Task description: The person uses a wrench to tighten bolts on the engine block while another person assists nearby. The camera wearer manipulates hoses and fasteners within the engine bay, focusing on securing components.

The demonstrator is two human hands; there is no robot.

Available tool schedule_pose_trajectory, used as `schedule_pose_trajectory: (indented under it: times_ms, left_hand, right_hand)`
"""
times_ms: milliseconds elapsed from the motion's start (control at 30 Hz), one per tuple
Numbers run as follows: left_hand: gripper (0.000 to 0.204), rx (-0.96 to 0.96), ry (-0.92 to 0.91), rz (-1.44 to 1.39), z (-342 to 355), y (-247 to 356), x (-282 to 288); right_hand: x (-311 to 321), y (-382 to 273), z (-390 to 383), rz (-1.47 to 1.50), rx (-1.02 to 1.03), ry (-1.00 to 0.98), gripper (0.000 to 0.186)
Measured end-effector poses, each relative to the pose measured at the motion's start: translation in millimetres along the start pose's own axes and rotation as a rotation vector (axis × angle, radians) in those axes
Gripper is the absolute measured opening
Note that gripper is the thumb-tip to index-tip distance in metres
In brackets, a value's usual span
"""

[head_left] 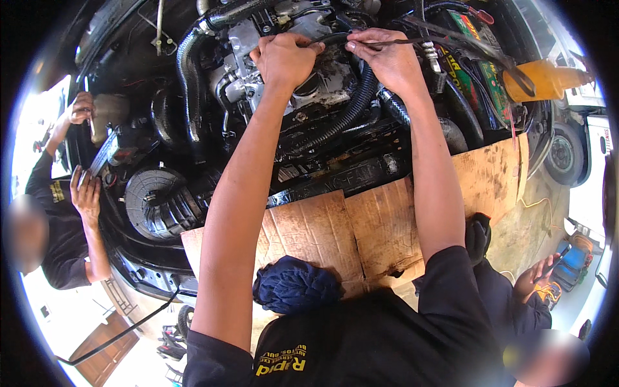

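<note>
Over the engine [332, 97] of an open engine bay, my left hand [288, 59] and my right hand [389, 59] work a short way apart. A thin black cable [336, 39] runs between them. My left hand is closed, with thumb and fingertips on the cable's left part. My right hand pinches it between thumb and fingers, and a dark strand continues from there to the right. Whether it is one bare cable or a taped bundle, I cannot tell. Below my right hand curves a black corrugated hose [351, 109].
Cardboard sheets [309, 226] cover the car's front edge, with a dark blue cloth [296, 285] nearby. At right are a battery [474, 84] and a yellow bottle [541, 80]. A co-worker's hands [86, 193] reach in at left; another person's hand [538, 276] holds a phone-like object at lower right.
</note>
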State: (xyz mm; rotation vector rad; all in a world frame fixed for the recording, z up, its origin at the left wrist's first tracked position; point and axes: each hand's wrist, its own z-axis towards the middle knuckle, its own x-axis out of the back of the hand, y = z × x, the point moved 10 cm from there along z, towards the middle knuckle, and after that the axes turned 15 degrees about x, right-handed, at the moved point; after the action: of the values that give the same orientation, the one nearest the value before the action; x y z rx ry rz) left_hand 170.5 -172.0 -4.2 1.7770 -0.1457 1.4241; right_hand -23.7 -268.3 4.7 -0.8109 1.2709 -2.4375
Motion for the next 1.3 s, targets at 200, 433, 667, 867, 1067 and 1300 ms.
schedule_pose_trajectory:
  times_ms: [200, 433, 667, 867, 1067, 1300]
  left_hand:
    - [0.04, -0.01, -0.007, 0.04, 2, -1, -1]
    - [0.041, 0.002, -0.034, 0.035, 2, 0, -3]
    - [0.048, -0.023, -0.046, 0.033, 5, -4, -7]
    - [0.048, -0.034, -0.01, 0.018, 6, -5, -6]
    - [0.048, -0.039, 0.003, 0.027, 5, -3, -7]
    - [0.041, -0.028, 0.009, -0.011, 1, -1, -3]
  right_hand:
    - [2, -23, 7, -0.455, -0.053, -0.05, 0.025]
    - [-7, -50, 1, -0.778, 0.434, 0.038, 0.019]
    - [-11, -21, -1, -0.638, 0.147, 0.031, 0.014]
    - [-14, -20, -6, -0.449, 0.147, 0.083, 0.01]
    - [-15, -18, -8, -0.458, 0.183, 0.003, 0.014]
    - [-14, -16, -8, -0.41, 0.15, 0.062, 0.013]
